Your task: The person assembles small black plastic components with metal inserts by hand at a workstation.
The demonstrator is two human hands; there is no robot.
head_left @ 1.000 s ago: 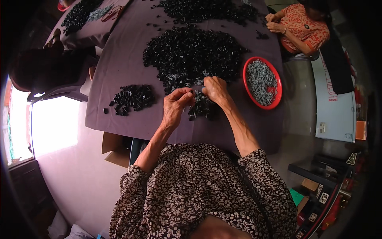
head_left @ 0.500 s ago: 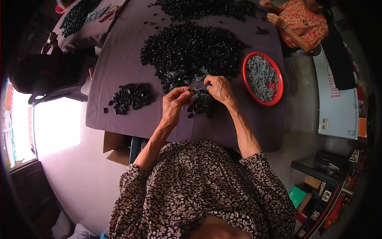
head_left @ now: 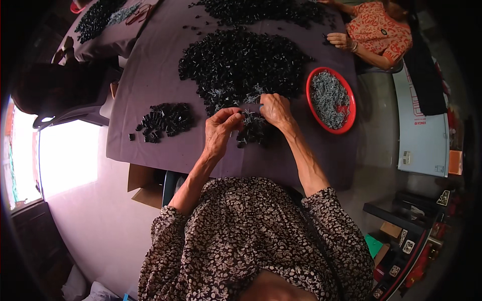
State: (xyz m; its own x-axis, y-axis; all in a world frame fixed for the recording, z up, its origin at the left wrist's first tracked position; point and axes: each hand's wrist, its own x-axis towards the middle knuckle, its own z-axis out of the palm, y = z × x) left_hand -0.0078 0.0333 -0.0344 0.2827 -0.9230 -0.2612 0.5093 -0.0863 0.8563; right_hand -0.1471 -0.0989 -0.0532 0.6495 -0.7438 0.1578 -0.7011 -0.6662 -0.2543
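My left hand is closed in a pinch, with what looks like a small black plastic piece at its fingertips. To its right, my right hand has its fingers curled together; whatever they hold is hidden. Something blue shows by the right index finger. Between and just below the hands lies a small heap of black pieces with some grey screw-like pins in it. Beyond the fingertips spreads a large pile of black pieces, with more grey pins along its near edge.
A red oval basin of grey pins stands on the right. A smaller black heap lies left on the purple tablecloth. At the far right sits a person in an orange patterned shirt. A dark chair is at left.
My right hand has turned slightly and its fingers are more curled in. My left hand stays almost still. At the far right, the other person's hands have moved apart, one down to the table.
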